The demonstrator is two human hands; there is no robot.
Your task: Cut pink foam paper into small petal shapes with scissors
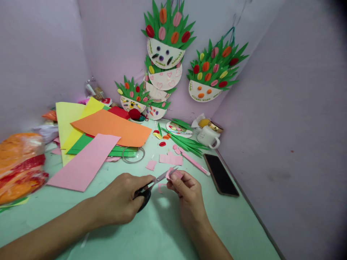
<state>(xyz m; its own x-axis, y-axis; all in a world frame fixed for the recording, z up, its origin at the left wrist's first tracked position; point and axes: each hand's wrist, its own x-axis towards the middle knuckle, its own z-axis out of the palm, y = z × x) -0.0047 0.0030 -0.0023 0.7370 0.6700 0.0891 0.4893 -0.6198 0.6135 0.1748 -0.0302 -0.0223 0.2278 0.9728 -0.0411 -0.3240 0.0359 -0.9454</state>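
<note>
Black-handled scissors (143, 198) are gripped in my left hand (120, 198), thumb and fingers through the loops. Their blades point up and right, parted around the edge of a small pink paper piece (173, 174). That piece is pinched between the thumb and fingers of my right hand (188, 191). A thin pink paper offcut (162, 188) is just below the blades. Farther back on the table lie a pink paper strip (170, 159), a small pink scrap (151, 165) and a pink pen (195, 163).
Coloured paper sheets (114, 126) and a plastic bag of orange and red material (21, 166) cover the left side. A phone (221, 175) and a white mug (208, 137) stand near the right wall. Paper-plate flower baskets (166, 54) hang behind green paper leaves (187, 142).
</note>
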